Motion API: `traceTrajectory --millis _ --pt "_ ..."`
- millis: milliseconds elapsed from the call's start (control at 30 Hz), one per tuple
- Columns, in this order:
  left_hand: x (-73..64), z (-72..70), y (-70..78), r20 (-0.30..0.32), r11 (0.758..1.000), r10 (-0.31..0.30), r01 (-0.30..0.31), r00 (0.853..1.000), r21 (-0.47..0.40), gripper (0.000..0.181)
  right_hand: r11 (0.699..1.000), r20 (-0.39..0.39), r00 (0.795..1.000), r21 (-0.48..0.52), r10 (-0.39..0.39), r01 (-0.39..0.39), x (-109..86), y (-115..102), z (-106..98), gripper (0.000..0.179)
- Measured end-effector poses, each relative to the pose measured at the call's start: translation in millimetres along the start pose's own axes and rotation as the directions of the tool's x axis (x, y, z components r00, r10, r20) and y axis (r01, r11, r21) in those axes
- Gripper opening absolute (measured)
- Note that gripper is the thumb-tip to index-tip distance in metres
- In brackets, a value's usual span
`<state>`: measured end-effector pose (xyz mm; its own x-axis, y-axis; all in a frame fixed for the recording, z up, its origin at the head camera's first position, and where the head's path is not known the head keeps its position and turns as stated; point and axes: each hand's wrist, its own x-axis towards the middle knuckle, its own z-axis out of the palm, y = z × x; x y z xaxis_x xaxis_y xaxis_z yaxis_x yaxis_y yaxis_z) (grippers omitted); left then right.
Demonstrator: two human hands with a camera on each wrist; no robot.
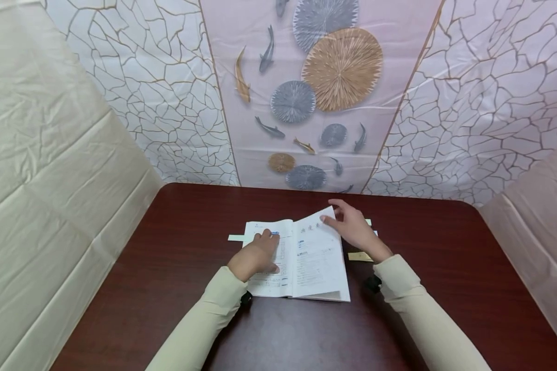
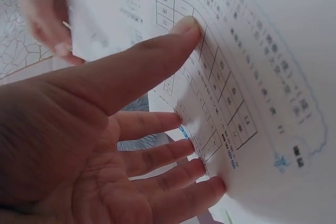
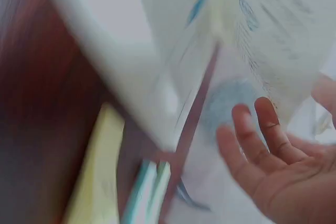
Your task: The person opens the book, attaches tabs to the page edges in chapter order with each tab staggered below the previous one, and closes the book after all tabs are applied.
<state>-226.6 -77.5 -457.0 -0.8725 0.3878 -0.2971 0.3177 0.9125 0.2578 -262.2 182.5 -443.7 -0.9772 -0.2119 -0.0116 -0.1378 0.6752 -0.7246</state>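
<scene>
An open book (image 1: 271, 284) with printed pages lies on the dark table in the head view. My left hand (image 1: 256, 253) rests on its left page, fingers spread. The left wrist view shows that thumb and fingertips touching a page (image 2: 294, 182) printed with grids. At the upper right corner of the right-hand page (image 1: 319, 263), my right hand (image 1: 353, 224) holds the paper, thumb on the front. This page is raised off the pages below. In the right wrist view the right hand's other fingers (image 3: 252, 142) are extended and apart; the exact grip there is unclear.
A pale green strip (image 1: 235, 238) sticks out left of the book. A yellow strip (image 1: 359, 256) and pale green strips (image 3: 147, 192) lie on its right. Behind the dark red-brown table (image 1: 190, 206) hangs a patterned cloth (image 1: 260, 129); pale cloth walls stand at both sides.
</scene>
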Motion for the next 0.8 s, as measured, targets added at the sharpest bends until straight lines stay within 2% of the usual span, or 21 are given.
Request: traceTrajectory --millis 33,67,133,167,233,267,400,500,567,667,700,733,800 --pt "0.1 0.6 -0.8 -0.001 1.0 0.001 -0.001 1.0 -0.012 0.08 0.992 0.007 1.0 0.124 0.009 -0.01 -2.4 -0.3 -0.3 0.064" --pt "0.0 1.2 -1.7 -0.004 1.0 0.002 -0.002 1.0 -0.022 0.078 0.97 0.023 1.0 0.242 0.012 -0.017 -4.8 -0.3 0.5 0.061" --pt "-0.2 2.8 -3.7 -0.012 0.999 0.003 -0.003 1.0 -0.042 0.076 0.901 0.066 0.998 0.432 0.011 -0.038 -9.5 -1.2 5.6 0.056" --pt "-0.4 3.8 -4.7 -0.02 0.999 0.007 -0.008 1.0 -0.05 0.076 0.868 0.084 0.996 0.495 0.009 -0.05 -11.5 -1.6 9.6 0.053" --pt "-1.0 6.5 -6.9 -0.035 0.998 0.018 -0.02 0.999 -0.065 0.076 0.836 0.121 0.993 0.545 -0.006 -0.062 -16.7 -3.4 19.5 0.046" --pt "-1.3 8.1 -8.1 -0.043 0.997 0.029 -0.032 0.999 -0.072 0.076 0.848 0.131 0.991 0.528 -0.018 -0.054 -19.3 -4.4 25.0 0.042" --pt "-3.0 14.6 -16.7 -0.096 0.983 0.071 -0.086 0.993 -0.162 0.074 0.952 0.166 0.983 0.307 -0.074 0.02 -29.8 -12.5 48.2 0.031" --pt "-5.3 16.6 -26.3 -0.16 0.948 0.095 -0.139 0.982 -0.288 0.059 0.98 0.186 0.976 0.179 -0.117 0.084 -36.2 -19.9 62.0 0.032" --pt "-7.2 15.4 -34.0 -0.207 0.905 0.11 -0.184 0.972 -0.384 0.044 0.983 0.197 0.97 0.142 -0.144 0.117 -37.6 -23.5 69.0 0.037" --pt "-9.4 15.3 -48.9 -0.245 0.817 0.097 -0.218 0.965 -0.534 0.024 0.984 0.211 0.963 0.095 -0.165 0.148 -38.2 -28.4 76.2 0.044" --pt "-9.7 15.3 -53.0 -0.251 0.781 0.079 -0.216 0.965 -0.586 0.02 0.985 0.214 0.962 0.077 -0.17 0.156 -38.1 -29.3 78.1 0.046" --pt "-10.9 15.2 -56.4 -0.258 0.74 0.041 -0.203 0.965 -0.641 0.025 0.985 0.217 0.961 0.057 -0.171 0.163 -38.0 -29.9 80.0 0.048" --pt "-12.7 16.7 -61.9 -0.256 0.655 -0.066 -0.151 0.964 -0.741 0.035 0.985 0.218 0.96 0.032 -0.173 0.171 -38.5 -31.6 83.0 0.049"
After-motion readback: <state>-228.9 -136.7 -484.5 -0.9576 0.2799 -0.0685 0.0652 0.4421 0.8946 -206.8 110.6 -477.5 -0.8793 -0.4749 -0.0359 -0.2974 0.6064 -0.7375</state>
